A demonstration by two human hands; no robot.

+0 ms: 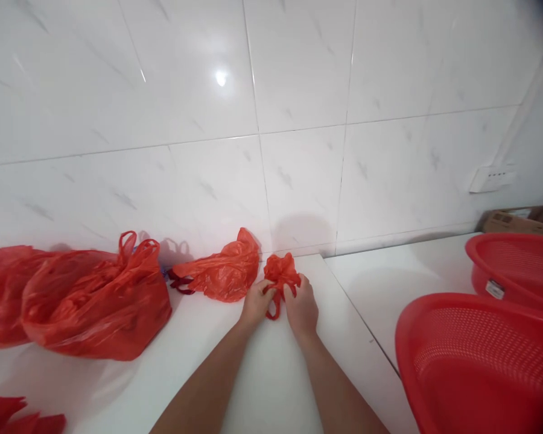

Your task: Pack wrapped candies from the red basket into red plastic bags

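Left hand point(256, 301): pinching red bag point(281, 268)
Right hand point(302, 306): pinching opposite side
Bag position: between hands, mostly beyond them

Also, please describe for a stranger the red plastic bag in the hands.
Below the white tiled wall, find the white tabletop. Near the wall is a small crumpled red plastic bag; unlike the larger red plastic bags, the left hand and right hand grip it.
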